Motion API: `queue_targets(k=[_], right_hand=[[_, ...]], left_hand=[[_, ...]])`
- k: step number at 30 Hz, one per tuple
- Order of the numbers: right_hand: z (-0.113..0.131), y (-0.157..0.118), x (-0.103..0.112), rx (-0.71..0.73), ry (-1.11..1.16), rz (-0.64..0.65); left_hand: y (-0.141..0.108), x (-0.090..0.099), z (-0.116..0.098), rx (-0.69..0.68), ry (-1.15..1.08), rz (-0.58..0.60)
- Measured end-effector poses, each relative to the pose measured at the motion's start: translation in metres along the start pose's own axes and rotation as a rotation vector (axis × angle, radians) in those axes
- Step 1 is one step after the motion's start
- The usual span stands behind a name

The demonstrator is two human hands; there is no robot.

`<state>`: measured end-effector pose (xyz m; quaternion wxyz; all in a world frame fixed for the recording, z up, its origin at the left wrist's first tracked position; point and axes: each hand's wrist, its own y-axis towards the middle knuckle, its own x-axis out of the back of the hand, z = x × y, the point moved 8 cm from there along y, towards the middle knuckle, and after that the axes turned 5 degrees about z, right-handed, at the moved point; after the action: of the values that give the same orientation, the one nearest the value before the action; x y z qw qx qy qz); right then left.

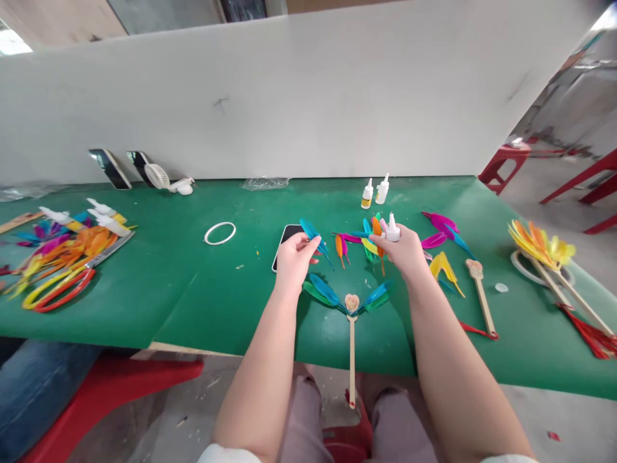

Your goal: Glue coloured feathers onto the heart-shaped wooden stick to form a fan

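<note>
Left hand (295,260) pinches a blue feather (309,229), thin end slanting toward the heart-topped wooden stick (351,347), which lies bodyward of and between both hands, long axis pointing at the person, handle past the green table (241,315) edge; right hand (403,254) gripped round white glue bottle (393,230), nozzle up.

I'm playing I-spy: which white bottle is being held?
The bottle in the right hand, its tip pointing up; no hand touches the others.

Both bare forearms (263,360) reach forward, left hand (293,258) pinching with its fingertips, right hand (405,252) curled inward.
</note>
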<state>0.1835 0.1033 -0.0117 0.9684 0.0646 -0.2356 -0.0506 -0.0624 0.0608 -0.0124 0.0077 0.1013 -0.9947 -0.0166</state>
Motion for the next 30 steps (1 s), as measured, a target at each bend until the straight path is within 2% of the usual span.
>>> queue_targets(k=[3, 9, 19, 21, 24, 26, 28, 30], right_hand=[[0.003, -0.004, -0.015, -0.03, 0.116, 0.062], [0.01, -0.016, -0.044, -0.074, 0.191, 0.209], [0.017, -0.022, -0.046, -0.091, 0.217, 0.164], [0.019, -0.023, -0.046, -0.095, 0.217, 0.153], [0.022, -0.024, -0.045, -0.103, 0.234, 0.119], [0.024, -0.025, -0.043, -0.108, 0.254, 0.091], [0.027, -0.026, -0.042, -0.095, 0.273, 0.077], [0.032, -0.026, -0.042, -0.053, 0.285, 0.065]], left_hand=[[-0.001, -0.001, 0.008, 0.006, -0.003, 0.034], [0.004, -0.02, 0.024, 0.026, -0.024, 0.136], [0.005, -0.032, 0.032, 0.02, 0.082, 0.187], [0.005, -0.027, 0.027, -0.034, 0.174, 0.135], [0.001, -0.018, 0.007, -0.196, 0.323, 0.009], [-0.004, -0.026, 0.0, -0.233, 0.331, 0.103], [-0.011, -0.043, 0.004, -0.186, 0.265, 0.292], [-0.019, -0.057, 0.01, -0.114, 0.185, 0.412]])
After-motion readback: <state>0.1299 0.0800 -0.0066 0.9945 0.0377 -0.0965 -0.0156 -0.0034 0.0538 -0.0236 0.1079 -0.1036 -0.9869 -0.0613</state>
